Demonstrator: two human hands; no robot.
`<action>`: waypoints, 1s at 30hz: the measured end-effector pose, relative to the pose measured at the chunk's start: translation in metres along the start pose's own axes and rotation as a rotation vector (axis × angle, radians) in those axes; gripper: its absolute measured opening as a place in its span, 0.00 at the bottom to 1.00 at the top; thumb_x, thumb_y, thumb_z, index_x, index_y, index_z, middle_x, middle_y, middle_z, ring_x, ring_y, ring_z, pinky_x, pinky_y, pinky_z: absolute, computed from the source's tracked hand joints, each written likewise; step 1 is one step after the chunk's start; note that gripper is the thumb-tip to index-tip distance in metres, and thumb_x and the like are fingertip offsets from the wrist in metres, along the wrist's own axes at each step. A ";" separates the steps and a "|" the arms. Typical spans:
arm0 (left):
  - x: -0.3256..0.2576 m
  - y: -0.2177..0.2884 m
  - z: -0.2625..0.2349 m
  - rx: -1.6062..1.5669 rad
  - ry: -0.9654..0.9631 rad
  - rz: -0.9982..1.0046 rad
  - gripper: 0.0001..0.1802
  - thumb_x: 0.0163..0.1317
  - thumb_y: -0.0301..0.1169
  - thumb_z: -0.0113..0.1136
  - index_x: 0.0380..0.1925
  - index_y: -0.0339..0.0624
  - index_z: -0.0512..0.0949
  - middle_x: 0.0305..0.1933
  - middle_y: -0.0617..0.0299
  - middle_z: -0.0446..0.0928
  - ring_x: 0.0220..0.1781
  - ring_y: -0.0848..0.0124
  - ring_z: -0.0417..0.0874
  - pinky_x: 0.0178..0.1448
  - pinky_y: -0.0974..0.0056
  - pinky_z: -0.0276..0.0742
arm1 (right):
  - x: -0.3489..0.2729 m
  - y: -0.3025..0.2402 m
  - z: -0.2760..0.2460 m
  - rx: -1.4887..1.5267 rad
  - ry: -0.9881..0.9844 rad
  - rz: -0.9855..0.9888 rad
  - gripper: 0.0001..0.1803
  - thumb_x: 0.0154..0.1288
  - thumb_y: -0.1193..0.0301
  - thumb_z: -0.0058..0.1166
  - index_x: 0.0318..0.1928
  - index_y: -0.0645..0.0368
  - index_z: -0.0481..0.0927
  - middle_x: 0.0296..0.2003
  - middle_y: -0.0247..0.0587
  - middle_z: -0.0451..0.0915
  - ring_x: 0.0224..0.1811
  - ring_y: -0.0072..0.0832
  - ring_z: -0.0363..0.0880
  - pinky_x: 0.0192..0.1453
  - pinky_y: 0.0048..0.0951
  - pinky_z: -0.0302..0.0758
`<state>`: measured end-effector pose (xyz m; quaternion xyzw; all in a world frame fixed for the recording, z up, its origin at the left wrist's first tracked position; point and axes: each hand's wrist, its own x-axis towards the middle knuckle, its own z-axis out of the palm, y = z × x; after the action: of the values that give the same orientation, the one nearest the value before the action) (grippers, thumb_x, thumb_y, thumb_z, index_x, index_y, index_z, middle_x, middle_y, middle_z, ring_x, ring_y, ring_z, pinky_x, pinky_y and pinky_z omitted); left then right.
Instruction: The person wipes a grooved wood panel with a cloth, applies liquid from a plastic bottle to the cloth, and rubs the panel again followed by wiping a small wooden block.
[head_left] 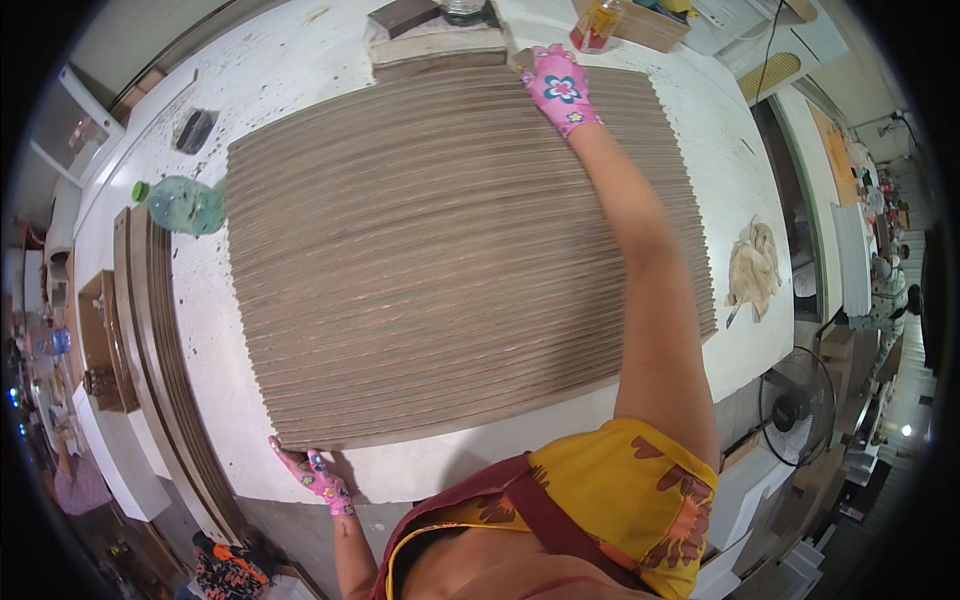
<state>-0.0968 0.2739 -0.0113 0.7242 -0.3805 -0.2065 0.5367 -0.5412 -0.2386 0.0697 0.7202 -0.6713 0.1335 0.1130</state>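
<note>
A wide sheet of brown, ribbed wood-like strips [450, 250] lies on the white table [745, 350], its left and right ends jagged. At its far edge is my right hand [560, 88] in a pink flowered glove, arm stretched out across the strips. The fingers are closed around a small tan piece [522, 62], mostly hidden by the glove. My left hand [322, 480], gloved the same way, is at the near left corner of the sheet. Its fingers are apart and touch the edge there.
Left of the sheet lies a clear bottle with a green cap [187, 205], below a dark block [194, 131]. Long brown boards [165, 370] line the left side. A jar [597, 25] stands at the far edge, a rag [754, 270] at right, a fan [795, 407] beyond.
</note>
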 end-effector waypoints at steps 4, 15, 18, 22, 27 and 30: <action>-0.001 0.003 0.002 0.097 0.018 -0.006 0.46 0.65 0.50 0.54 0.72 0.35 0.47 0.75 0.48 0.48 0.76 0.57 0.49 0.76 0.55 0.45 | -0.003 0.090 -0.002 -0.064 0.028 0.121 0.17 0.57 0.63 0.55 0.45 0.59 0.78 0.44 0.50 0.77 0.49 0.46 0.78 0.50 0.46 0.77; -0.005 -0.017 -0.006 0.135 0.019 -0.006 0.44 0.66 0.51 0.51 0.73 0.40 0.45 0.76 0.53 0.46 0.76 0.61 0.49 0.75 0.55 0.46 | -0.007 0.255 0.002 -0.284 0.023 0.358 0.19 0.59 0.57 0.54 0.45 0.56 0.81 0.44 0.51 0.78 0.49 0.47 0.78 0.50 0.44 0.77; -0.009 0.002 0.015 -0.033 0.102 -0.143 0.44 0.65 0.52 0.52 0.73 0.45 0.46 0.76 0.56 0.46 0.75 0.61 0.49 0.75 0.55 0.47 | -0.008 0.258 -0.004 -0.223 0.116 0.443 0.23 0.61 0.53 0.54 0.48 0.56 0.80 0.45 0.51 0.79 0.49 0.47 0.78 0.52 0.43 0.76; 0.003 -0.001 0.001 0.115 0.014 -0.042 0.44 0.66 0.50 0.50 0.72 0.38 0.45 0.76 0.51 0.46 0.76 0.59 0.48 0.75 0.56 0.45 | -0.050 0.109 -0.060 0.362 -0.019 0.242 0.25 0.61 0.51 0.55 0.50 0.56 0.79 0.46 0.50 0.79 0.48 0.42 0.79 0.52 0.38 0.76; 0.004 -0.010 -0.004 0.007 -0.011 -0.016 0.45 0.66 0.48 0.53 0.72 0.36 0.44 0.77 0.49 0.44 0.77 0.57 0.45 0.77 0.55 0.43 | -0.150 -0.112 -0.056 0.811 -0.069 -0.863 0.26 0.64 0.53 0.52 0.54 0.58 0.74 0.48 0.47 0.77 0.50 0.40 0.76 0.52 0.39 0.76; 0.003 -0.004 0.000 -0.005 -0.005 -0.026 0.44 0.66 0.44 0.53 0.72 0.35 0.44 0.77 0.48 0.44 0.77 0.58 0.46 0.77 0.56 0.44 | -0.189 -0.197 -0.073 0.758 -0.255 -1.182 0.13 0.59 0.65 0.50 0.41 0.59 0.75 0.34 0.47 0.76 0.40 0.40 0.78 0.46 0.39 0.77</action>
<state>-0.0936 0.2728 -0.0145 0.7273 -0.3718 -0.2163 0.5347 -0.3592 -0.0227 0.0763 0.9633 -0.0838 0.1888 -0.1714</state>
